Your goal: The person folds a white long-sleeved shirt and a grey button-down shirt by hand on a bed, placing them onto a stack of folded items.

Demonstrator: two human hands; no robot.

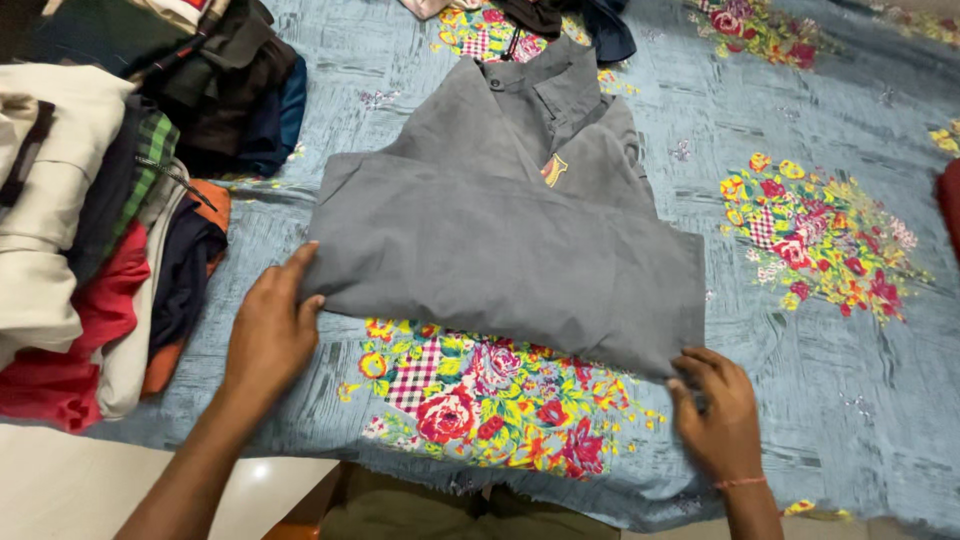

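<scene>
A grey collared shirt (500, 220) lies partly folded on a blue bedsheet (820, 390) printed with bright flowers. Its lower part is doubled up over the body, and the collar points away from me. My left hand (270, 325) pinches the near left corner of the fold. My right hand (715, 405), with a thin pink band on the wrist, grips the near right corner. A small yellow emblem shows on the shirt's chest.
A heap of clothes (90, 210) in white, red, green check, navy and orange fills the left side. Dark garments (560, 20) lie beyond the collar. A red item (950, 200) peeks in at the right edge. The bed's near edge runs along the bottom.
</scene>
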